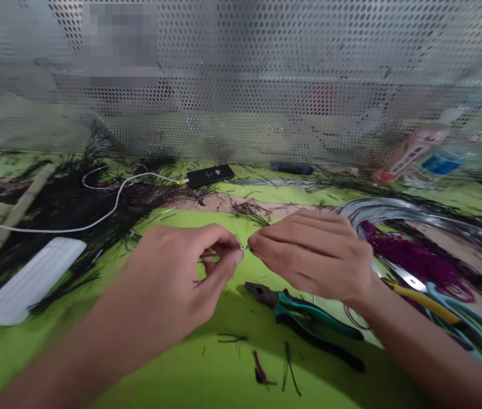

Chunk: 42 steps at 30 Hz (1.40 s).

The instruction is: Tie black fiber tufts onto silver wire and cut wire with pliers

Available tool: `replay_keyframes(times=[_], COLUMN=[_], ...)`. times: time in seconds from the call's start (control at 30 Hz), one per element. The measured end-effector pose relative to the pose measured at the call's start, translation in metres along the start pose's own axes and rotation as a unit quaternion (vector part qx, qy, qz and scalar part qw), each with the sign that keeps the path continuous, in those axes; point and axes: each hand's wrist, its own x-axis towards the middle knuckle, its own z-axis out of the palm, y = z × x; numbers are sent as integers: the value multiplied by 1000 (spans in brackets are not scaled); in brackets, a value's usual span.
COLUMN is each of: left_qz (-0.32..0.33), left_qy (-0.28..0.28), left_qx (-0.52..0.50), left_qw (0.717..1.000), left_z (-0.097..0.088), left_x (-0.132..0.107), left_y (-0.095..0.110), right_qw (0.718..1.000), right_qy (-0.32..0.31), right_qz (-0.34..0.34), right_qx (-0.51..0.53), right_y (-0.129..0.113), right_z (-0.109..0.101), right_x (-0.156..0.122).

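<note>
My left hand (185,267) and my right hand (313,255) meet above a green table (172,375), fingertips pinched together on a short thin piece of wire (244,247). Both hands are closed in a pinch, thumb against forefinger. The wire is tiny and partly hidden by the fingers. Just below the hands lie pliers with teal handles (304,321), jaws pointing left.
A black feathery pile (57,204) and white cable (108,210) lie at left, with a white flat box (28,281). A black phone (210,175) sits at the back. Silver wire bundle (398,213), purple fibres (411,258), scissors (457,312) at right. Perforated metal screen (241,79) behind.
</note>
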Motion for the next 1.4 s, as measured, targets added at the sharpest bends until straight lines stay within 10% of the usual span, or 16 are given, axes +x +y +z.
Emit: replay_keyframes(times=[0.3, 0.5, 0.77, 0.87, 1.0, 1.1, 1.4], left_qz=[-115, -89, -21, -32, -39, -25, 8], left_qy=[-49, 12, 70, 39, 11, 16, 40], left_qx=[-235, -210, -113, -112, -121, -103, -62], left_qw=[964, 974, 991, 992, 992, 994, 997], left_z=[2, 6, 12, 8, 1, 0, -5], left_x=[11, 10, 12, 13, 11, 10, 5], left_y=[-1, -2, -7, -8, -7, -7, -5], right_qw=[999, 992, 862, 917, 994, 1000, 1000], right_qy=[35, -35, -180, -108, 16, 3, 18], right_qz=[4, 108, 389, 332, 94, -5, -18], right_qx=[7, 61, 273, 195, 49, -11, 2], right_y=[-2, -8, 1, 3, 3, 6, 6], right_z=[3, -7, -14, -9, -3, -1, -1], right_x=[3, 14, 39, 35, 18, 9, 11])
